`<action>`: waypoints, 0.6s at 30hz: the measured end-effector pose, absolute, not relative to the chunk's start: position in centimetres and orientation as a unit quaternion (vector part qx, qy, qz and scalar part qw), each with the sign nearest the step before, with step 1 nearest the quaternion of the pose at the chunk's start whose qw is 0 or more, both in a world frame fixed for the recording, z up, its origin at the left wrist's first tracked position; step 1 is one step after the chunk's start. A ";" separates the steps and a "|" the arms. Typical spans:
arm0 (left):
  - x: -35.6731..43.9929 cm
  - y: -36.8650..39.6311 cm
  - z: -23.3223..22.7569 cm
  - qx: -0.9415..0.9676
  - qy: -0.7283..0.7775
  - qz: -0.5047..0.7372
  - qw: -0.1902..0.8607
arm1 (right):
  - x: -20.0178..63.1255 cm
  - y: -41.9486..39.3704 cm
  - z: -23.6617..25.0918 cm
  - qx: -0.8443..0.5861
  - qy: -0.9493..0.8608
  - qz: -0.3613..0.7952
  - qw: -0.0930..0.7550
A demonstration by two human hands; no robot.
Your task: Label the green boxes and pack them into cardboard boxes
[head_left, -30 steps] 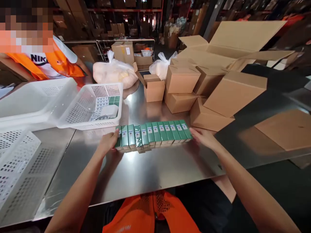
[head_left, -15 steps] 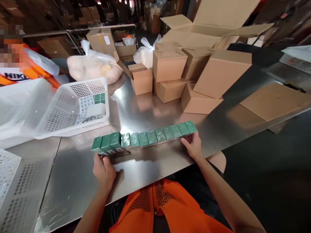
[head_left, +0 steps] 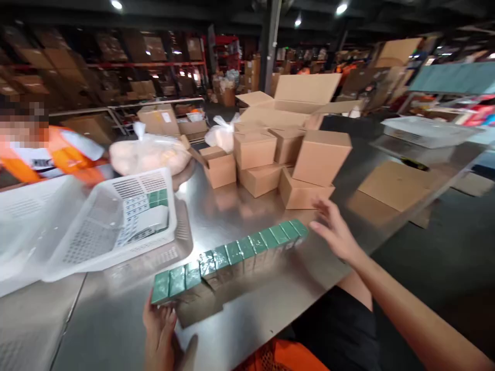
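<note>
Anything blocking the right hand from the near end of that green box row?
Nothing visible. The right hand is open, its thumb right by that end of the green box row; contact is unclear. The nearest brown carton sits beyond, on the far side, not between them.

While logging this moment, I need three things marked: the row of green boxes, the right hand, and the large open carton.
Row of green boxes [head_left: 233, 253]: head view, a mid-row box top.
Right hand [head_left: 337, 233]: head view, back of hand.
Large open carton [head_left: 307, 86]: head view, raised flap.
</note>
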State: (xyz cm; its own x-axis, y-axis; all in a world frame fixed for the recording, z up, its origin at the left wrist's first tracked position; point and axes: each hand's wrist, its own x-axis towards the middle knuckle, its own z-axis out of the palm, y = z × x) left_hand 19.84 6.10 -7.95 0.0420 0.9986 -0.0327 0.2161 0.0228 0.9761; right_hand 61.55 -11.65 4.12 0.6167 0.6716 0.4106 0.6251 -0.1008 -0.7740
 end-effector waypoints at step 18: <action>18.9 10.6 -7.6 0.493 0.391 0.450 0.634 | 55.6 25.4 15.9 -0.744 -0.663 -0.075 0.048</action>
